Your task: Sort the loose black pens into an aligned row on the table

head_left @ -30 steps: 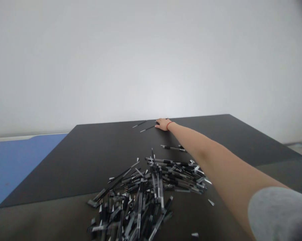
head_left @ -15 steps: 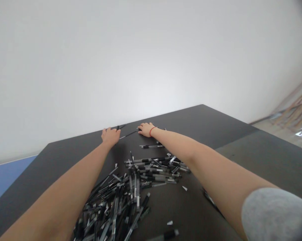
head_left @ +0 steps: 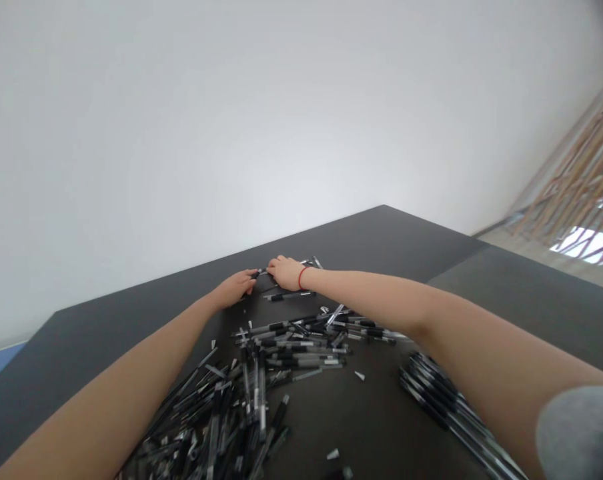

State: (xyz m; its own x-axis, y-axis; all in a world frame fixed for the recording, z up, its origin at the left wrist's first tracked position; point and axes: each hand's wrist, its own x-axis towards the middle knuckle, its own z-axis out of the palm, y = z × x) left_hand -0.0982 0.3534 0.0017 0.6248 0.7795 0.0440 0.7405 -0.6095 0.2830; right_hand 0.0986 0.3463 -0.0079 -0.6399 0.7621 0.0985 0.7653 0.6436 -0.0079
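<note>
Closest to me on the feed, a dark pen end [head_left: 340,474] is cut off by the bottom of the view, with a small white cone-shaped piece [head_left: 333,454] near it. A loose heap of black-and-clear pens [head_left: 256,390] spreads at all angles over the tabletop [head_left: 181,283]; the left forearm [head_left: 126,380] blocks my sight of its left side. To the right lies a neater bundle of pens [head_left: 436,393], roughly side by side, partly screened by the right forearm [head_left: 431,310] with its grey sleeve [head_left: 576,427]. Another white piece [head_left: 360,376] sits between heap and bundle.

Past the heap, a lone pen [head_left: 284,297] lies crosswise, just short of the hands. My left hand [head_left: 234,288] and right hand [head_left: 286,273], a red cord [head_left: 302,277] around the right wrist, are near each other, and a slim pen [head_left: 259,272] shows between their fingertips. I can't tell whether either grip is pinching it: the right fingers curl downward out of sight, and the left ones are too small to read. More pens [head_left: 317,262] lie just beyond the right hand.

Farther off I get a pale wall [head_left: 281,133], a blue surface [head_left: 1,363] at left and blurred wooden slats [head_left: 576,173] at right.
</note>
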